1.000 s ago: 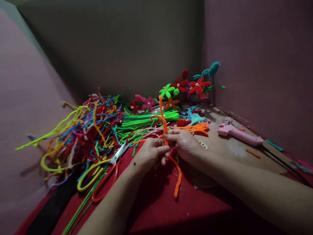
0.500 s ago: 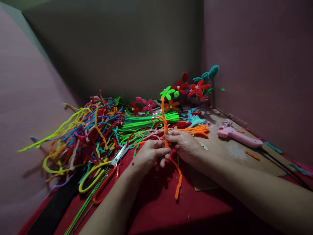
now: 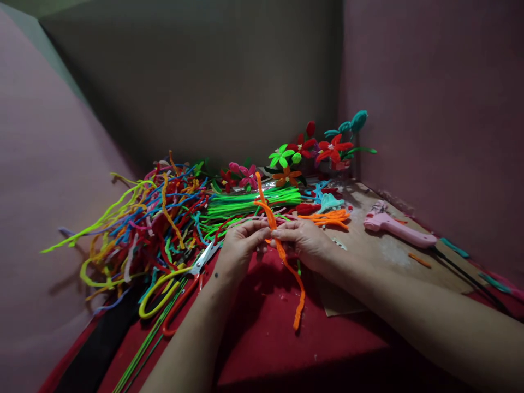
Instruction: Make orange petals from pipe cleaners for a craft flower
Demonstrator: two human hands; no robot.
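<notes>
An orange pipe-cleaner piece runs between my two hands, its top end tilted up to the left and a long tail hanging down over the red cloth. My left hand is closed beside it, with thumb and fingers pinched at its left side. From the right, my right hand pinches the middle of the orange piece between thumb and forefinger. Behind the hands lies a bundle of bright green pipe cleaners. More orange pipe cleaners lie just beyond my right hand.
Scissors with yellow and red handles lie left of my hands, below a tangled multicoloured heap. A pink glue gun with a black cord rests on a brown board at right. Fuzzy flowers stand behind.
The orange piece has tilted, its top moving left and down. My left hand has shifted slightly left and up, and its fingers have curled in. The view has moved a little.
</notes>
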